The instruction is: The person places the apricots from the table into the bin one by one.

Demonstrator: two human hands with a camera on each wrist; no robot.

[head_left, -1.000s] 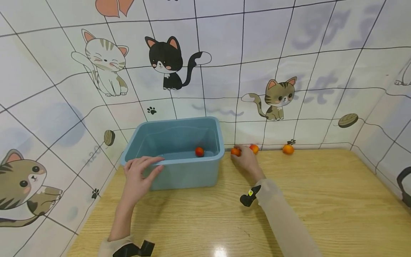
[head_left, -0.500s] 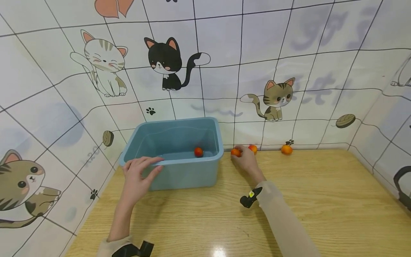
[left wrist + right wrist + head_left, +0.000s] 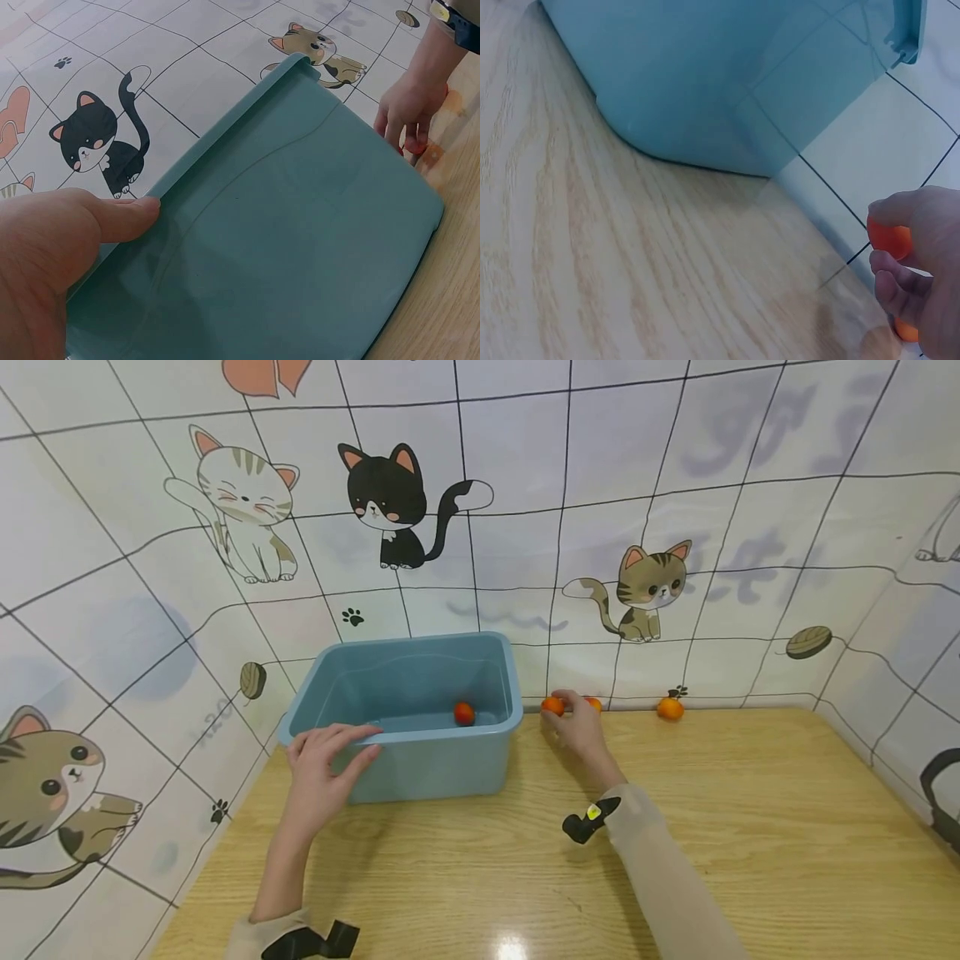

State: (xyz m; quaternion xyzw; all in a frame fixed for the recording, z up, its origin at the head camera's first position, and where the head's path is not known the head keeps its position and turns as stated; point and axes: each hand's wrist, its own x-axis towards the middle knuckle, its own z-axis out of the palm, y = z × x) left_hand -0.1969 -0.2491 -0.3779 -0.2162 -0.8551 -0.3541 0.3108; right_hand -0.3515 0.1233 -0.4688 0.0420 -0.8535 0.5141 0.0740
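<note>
My left hand [image 3: 322, 777] pinches the front rim of a blue plastic bin [image 3: 435, 768], fingers over the top and thumb on the outer wall. In the left wrist view the thumb lies along that rim. Beyond the bin's right side, my right hand [image 3: 581, 733] holds a small round orange-red fruit [image 3: 552, 707] between thumb and fingers. The right wrist view shows the held fruit [image 3: 890, 238] close to the wall, above the table. Partly hidden behind the hand, a second fruit [image 3: 595, 703] sits at the table's back edge. Inside the bin lies one red fruit [image 3: 464, 714].
Another orange fruit [image 3: 671, 708] rests farther right along the back edge of the wooden table [image 3: 750, 827]. A wall covering [image 3: 517, 468] with cartoon cats rises behind and at both sides. A black curved object [image 3: 941, 793] shows at the far right.
My right hand has raised its fruit slightly from the table's back edge and now covers more of the fruit behind it. The left hand and bin have not moved.
</note>
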